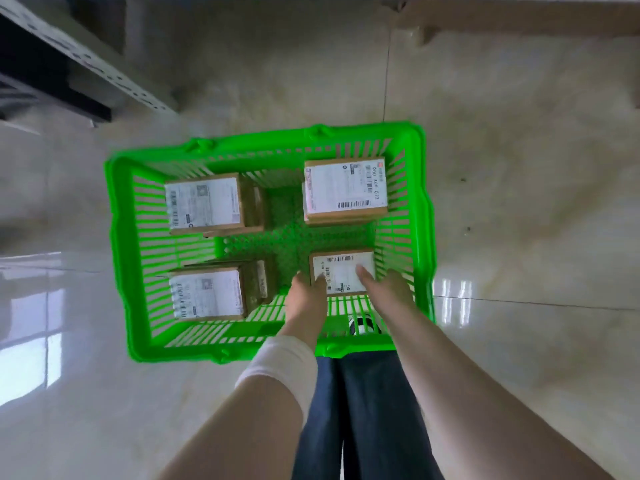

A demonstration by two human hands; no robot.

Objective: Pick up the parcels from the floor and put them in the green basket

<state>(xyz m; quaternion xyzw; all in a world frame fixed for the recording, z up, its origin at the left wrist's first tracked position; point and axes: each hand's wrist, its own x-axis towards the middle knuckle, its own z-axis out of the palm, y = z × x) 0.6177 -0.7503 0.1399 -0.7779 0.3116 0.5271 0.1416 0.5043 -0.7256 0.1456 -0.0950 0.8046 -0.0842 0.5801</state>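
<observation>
A green slatted basket (121, 258) stands on the floor below me. Inside it lie several cardboard parcels with white shipping labels: one at the far left (204, 204), one at the far right (344, 188), one at the near left (207, 294), and one in the near right corner (343, 270). Both hands reach into the basket onto that near right parcel. My left hand (306, 297) grips its left edge with the thumb on the label. My right hand (389, 289) holds its right side, fingers on top.
The basket sits on glossy beige floor tiles. A grey perforated metal shelf rail (86, 60) runs across the upper left. My dark trouser legs (356, 410) and a shoe (362, 323) are just behind the basket's near wall. A white band wraps my left wrist (280, 365).
</observation>
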